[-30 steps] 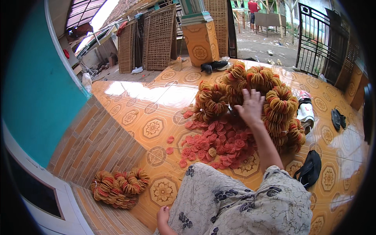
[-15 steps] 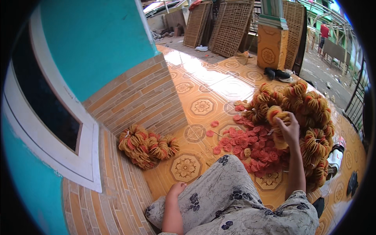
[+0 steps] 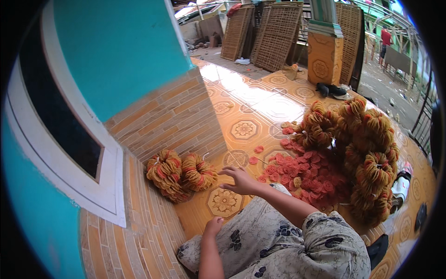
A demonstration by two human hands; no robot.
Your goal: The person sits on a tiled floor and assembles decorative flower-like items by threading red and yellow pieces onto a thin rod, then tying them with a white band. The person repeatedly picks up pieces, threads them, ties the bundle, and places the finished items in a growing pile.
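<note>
My right hand reaches across my knee toward the left, fingers apart and with nothing in them. Just beyond its fingertips is a ring-shaped bundle of thin tan and red discs, which look like crackers, with a pale tie sticking up. It leans against another such bundle by the wall. My left hand rests on my left thigh, its fingers curled in and nothing visible in them. To the right lies a loose spread of red lacy discs, with a large heap of tied bundles beside it.
A brick-patterned wall stands close on my left. Tiled floor stretches ahead to a pillar and leaning woven bamboo racks. Black footwear lies near the pillar; a white and dark object lies right of the heap. A person stands far off.
My right hand has swung left from the heap and no longer holds its bundle. A bundle with a pale tie now shows at the left pile. My left hand stays on my thigh.
</note>
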